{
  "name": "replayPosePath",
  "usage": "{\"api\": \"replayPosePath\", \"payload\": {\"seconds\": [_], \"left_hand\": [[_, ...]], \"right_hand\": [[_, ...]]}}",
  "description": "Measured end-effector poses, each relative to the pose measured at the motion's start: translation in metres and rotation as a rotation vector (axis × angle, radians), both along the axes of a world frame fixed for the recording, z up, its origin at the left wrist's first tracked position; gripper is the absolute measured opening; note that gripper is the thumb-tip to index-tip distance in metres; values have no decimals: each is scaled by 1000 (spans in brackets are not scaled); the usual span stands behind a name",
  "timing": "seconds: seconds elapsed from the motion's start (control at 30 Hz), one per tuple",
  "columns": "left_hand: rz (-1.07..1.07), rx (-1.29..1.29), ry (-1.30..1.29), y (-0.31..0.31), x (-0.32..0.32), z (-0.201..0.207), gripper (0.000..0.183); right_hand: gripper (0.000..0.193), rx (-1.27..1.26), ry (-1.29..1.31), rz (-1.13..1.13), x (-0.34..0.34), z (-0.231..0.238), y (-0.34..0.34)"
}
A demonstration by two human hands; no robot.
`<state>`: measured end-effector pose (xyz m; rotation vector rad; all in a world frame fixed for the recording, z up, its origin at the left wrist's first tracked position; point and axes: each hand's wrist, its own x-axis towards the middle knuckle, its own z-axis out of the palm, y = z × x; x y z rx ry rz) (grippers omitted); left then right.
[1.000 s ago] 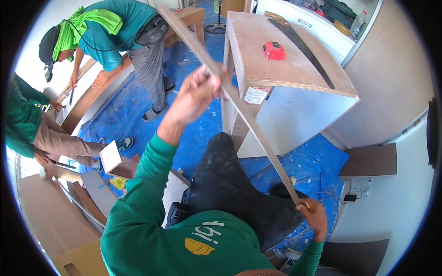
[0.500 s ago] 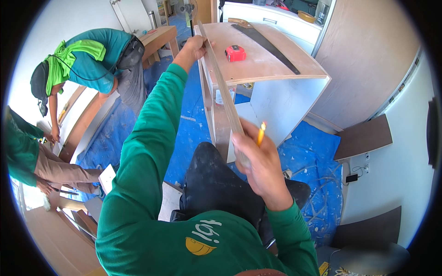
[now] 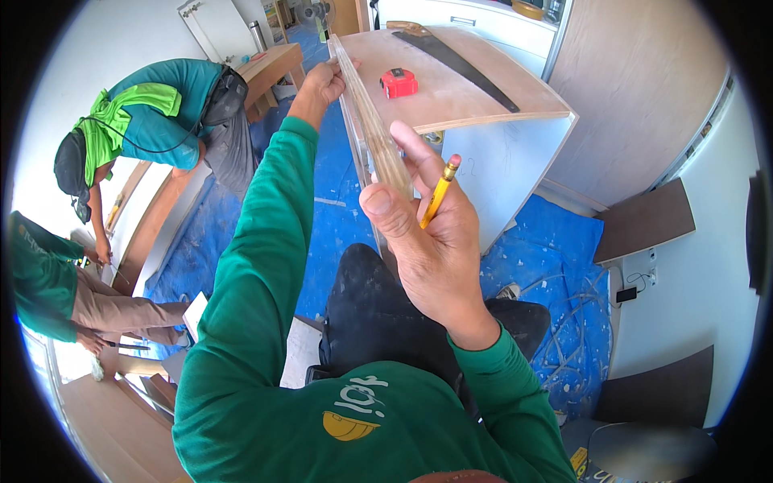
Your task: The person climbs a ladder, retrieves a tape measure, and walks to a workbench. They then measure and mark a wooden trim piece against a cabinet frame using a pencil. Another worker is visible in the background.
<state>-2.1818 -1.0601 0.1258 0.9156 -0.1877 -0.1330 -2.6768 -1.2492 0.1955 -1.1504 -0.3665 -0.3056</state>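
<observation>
A long, thin wooden strip (image 3: 369, 117) runs away from me along the left edge of a plywood cabinet (image 3: 447, 106). My left hand (image 3: 320, 84), arm stretched out, is closed around the strip near its far end. The near end rests in my right hand (image 3: 439, 249), between the thumb and the fingers. A yellow pencil (image 3: 438, 193) is tucked among the fingers of that same hand, eraser end up. On the cabinet top lie a red tape measure (image 3: 398, 83) and a handsaw (image 3: 460, 68) with a wooden handle.
Blue sheeting (image 3: 555, 241) covers the floor. At left, a person in a teal shirt (image 3: 157, 121) bends over long boards (image 3: 153, 213), near another person in green (image 3: 44, 278). A wooden bench (image 3: 270, 68) stands behind them. Dark panels (image 3: 648, 221) lean against the right wall.
My right hand has risen and turned, lifting the strip's near end toward me and showing its broad face. My left hand keeps its hold at the far end. The view has shifted slightly.
</observation>
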Motion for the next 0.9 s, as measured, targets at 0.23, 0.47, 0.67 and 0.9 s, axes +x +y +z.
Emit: {"api": "replayPosePath", "payload": {"seconds": [0.23,0.47,0.67,0.9], "left_hand": [[125,-40,61,-23,-19,4,34],[221,-7,38,-6,4,-5,31],[-2,24,5,-46,-74,17,31],[69,3,33,-52,-18,-7,32]], "right_hand": [[75,39,-89,-66,14,-1,2],[77,72,-176,-82,14,17,12],[73,96,-191,-144,24,13,6],[72,65,-235,-139,33,11,8]]}}
